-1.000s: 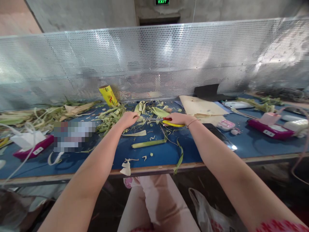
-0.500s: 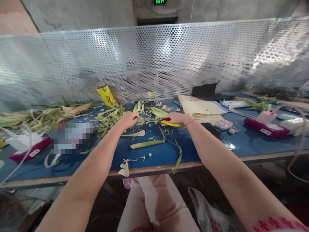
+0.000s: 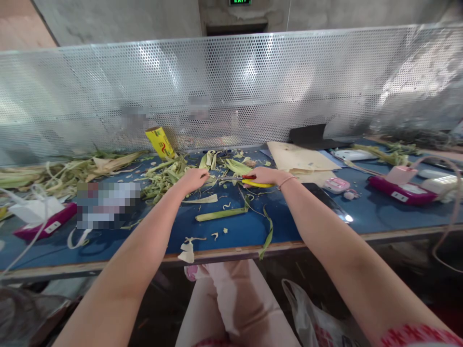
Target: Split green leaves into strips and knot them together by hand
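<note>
My right hand (image 3: 264,176) is closed around scissors (image 3: 257,183) with yellow and red handles. Their blades point left, toward my left hand (image 3: 196,179). That hand is closed in a pinch near the blade tips; what lies between its fingers is too small to make out. Just left of it is a heap of cut pale-green plant strips (image 3: 162,178) that look like corn husk. Behind the blades lies a wider husk leaf (image 3: 237,166). Nearer me, a long green husk piece (image 3: 220,215) and a curled green strip (image 3: 267,233) lie on the blue tabletop (image 3: 231,238).
A yellow box (image 3: 160,143) stands by the perforated metal screen (image 3: 238,86). More husks (image 3: 108,166) lie at the left. Brown paper (image 3: 294,156), a dark tablet or phone (image 3: 325,202), a pink case (image 3: 337,185) and magenta power strips (image 3: 401,190) with cables are around.
The view has shifted very slightly. Both hands and the scissors stay in almost the same place.
</note>
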Available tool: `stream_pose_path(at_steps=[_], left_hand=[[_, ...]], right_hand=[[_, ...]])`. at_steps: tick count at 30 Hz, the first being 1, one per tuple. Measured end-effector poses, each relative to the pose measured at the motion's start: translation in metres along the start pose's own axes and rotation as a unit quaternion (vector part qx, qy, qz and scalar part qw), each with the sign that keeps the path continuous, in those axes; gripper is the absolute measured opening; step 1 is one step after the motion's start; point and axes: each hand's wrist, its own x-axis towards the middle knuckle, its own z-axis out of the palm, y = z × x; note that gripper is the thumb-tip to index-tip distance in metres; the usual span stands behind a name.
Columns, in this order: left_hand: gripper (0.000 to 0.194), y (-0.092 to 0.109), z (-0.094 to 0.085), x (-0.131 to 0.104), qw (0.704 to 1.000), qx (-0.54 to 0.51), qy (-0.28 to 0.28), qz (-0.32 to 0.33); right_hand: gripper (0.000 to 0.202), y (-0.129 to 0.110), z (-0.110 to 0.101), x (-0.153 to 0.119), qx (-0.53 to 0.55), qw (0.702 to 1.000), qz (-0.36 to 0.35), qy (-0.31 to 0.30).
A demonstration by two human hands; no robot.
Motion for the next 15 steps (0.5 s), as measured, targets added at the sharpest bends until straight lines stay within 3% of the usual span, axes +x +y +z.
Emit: stream_pose_path(at_steps=[9,15], left_hand=[[0.027,-0.0012,-0.0004,-0.0002,1.000,-0.005,0.012,-0.007],[0.029,-0.0062,-0.0025,0.0014,0.998,0.057,0.028,-0.007]], right_hand=[[0.037,0.0060,0.0019,0.0019,0.037,0.999,-0.011,0.012],[0.045,0.0042,0.0025,0.0026,-0.007,1.000,0.007,0.001]])
